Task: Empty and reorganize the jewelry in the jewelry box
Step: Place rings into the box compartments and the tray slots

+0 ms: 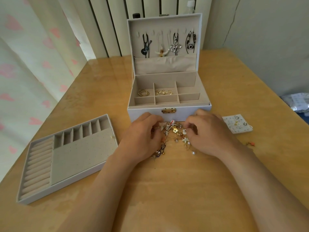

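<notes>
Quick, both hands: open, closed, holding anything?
Left hand: curled into the jewelry pile; grip cannot be told.
Right hand: curled into the pile too; grip cannot be told.

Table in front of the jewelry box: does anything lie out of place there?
Yes. One small orange piece lies alone on the table, right of the right hand, apart from the jewelry pile before the jewelry box.
</notes>
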